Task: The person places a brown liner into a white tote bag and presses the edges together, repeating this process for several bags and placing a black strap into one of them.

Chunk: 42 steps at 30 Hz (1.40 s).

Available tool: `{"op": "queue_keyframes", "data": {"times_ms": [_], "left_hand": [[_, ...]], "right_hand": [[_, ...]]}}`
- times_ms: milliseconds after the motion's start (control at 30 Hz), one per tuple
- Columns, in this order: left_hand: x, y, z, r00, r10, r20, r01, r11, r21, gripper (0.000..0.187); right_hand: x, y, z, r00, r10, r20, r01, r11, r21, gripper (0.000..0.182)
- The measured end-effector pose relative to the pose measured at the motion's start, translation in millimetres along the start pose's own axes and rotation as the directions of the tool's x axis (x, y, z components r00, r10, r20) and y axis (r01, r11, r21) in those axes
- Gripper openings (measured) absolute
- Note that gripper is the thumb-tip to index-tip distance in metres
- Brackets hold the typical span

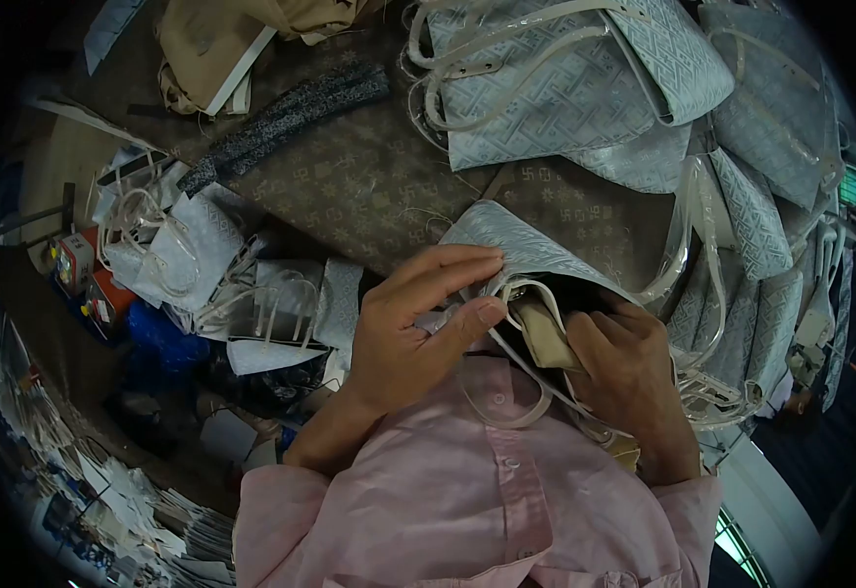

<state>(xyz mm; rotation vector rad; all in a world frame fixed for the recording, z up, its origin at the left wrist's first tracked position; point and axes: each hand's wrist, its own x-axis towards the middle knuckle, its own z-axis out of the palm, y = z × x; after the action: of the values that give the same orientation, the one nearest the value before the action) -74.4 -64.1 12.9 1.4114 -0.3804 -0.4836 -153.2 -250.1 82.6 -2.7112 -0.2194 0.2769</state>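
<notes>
A silver-grey patterned handbag [536, 240] is held close against my shirt, its mouth facing me. My left hand [413, 328] pinches the left edge of the bag, fingers on the outside and thumb at the opening. Deep in the mouth is my right hand [624, 367], its fingers curled; the fingertips and whatever they grip are hidden in the dark interior. Between the hands, a cream-coloured piece [544, 333] pokes out of the opening. A pale strap handle [516, 419] loops below the bag over my shirt.
More patterned handbags [555, 98] with clear-wrapped handles lie at the back right, and several stand at the right [742, 304]. Others are piled at the left [188, 250]. A dark speckled roll [296, 113] and a tan bag [207, 59] rest on the brown patterned table cover [350, 196].
</notes>
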Motion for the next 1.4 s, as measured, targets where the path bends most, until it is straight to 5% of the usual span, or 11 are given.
{"op": "queue_keyframes", "data": {"times_ms": [467,767,1067,1133,1167,1233,1267,1400], "left_hand": [[-15,16,13,0.995,-0.042,-0.09,0.055,0.988,0.143,0.03],[-13,24,9,1.0,-0.015,0.004,0.013,0.978,0.209,0.031],[-6,27,17,0.994,-0.008,-0.107,0.043,0.943,0.33,0.027],[-5,24,19,0.992,0.012,-0.129,0.03,0.946,0.323,0.025],[-5,24,19,0.989,0.028,-0.145,0.019,0.948,0.317,0.024],[-4,24,20,0.987,0.021,-0.159,0.029,0.952,0.304,0.023],[-3,24,21,0.984,0.01,-0.18,0.043,0.957,0.285,0.022],[-5,21,22,0.982,0.013,-0.191,0.043,0.958,0.285,0.019]], "right_hand": [[-2,-7,4,0.999,0.032,0.009,-0.031,0.997,-0.065,0.024],[-3,-8,5,1.0,0.012,0.004,-0.012,0.995,-0.096,0.018],[-1,-8,2,0.998,0.066,0.019,-0.065,0.997,-0.049,0.019],[2,-9,-5,0.978,0.171,0.116,-0.181,0.98,0.082,0.047],[2,-9,-7,0.979,0.171,0.112,-0.18,0.98,0.083,0.047],[3,-3,-13,0.974,0.185,0.128,-0.216,0.928,0.305,0.073],[6,2,-27,0.96,0.087,0.267,-0.21,0.852,0.479,0.083],[-2,4,-14,0.948,0.132,0.291,-0.297,0.7,0.649,0.07]]}}
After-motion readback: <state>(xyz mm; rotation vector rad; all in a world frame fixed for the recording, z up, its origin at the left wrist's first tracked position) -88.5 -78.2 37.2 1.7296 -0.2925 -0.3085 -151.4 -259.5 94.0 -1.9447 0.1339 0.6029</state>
